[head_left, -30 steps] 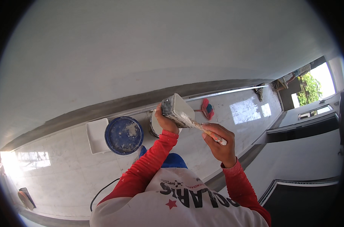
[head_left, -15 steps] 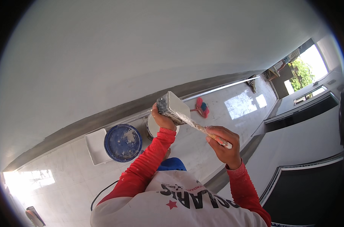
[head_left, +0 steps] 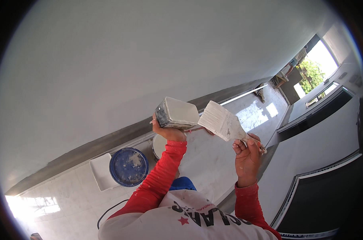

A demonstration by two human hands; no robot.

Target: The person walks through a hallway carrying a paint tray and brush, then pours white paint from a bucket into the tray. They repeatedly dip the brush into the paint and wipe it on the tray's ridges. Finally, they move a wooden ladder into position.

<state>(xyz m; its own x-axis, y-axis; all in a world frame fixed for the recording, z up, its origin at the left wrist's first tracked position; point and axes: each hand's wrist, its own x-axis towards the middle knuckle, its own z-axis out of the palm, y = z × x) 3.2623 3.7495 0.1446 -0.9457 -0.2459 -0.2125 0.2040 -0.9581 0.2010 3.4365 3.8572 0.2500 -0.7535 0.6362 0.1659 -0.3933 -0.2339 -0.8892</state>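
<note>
tray [head_left: 103, 173] lies near pail [head_left: 156, 149] partly behind left forearm [head_left: 162, 166], left fingers [head_left: 155, 126] cupping container [head_left: 162, 115], right fingers [head_left: 253, 146] pinching brush [head_left: 221, 122].

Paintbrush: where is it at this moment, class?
In the head view, the paintbrush is right of centre, held in the right hand, just right of the boxy container in the left hand.

A smeared square container [head_left: 176, 113] I held tilted on my left hand [head_left: 171, 133], dark-sided and pale within, a wide brush [head_left: 225, 124] I gripped by its handle in my right hand [head_left: 247, 158], white-coated bristles pointing up-left, near the container.
</note>
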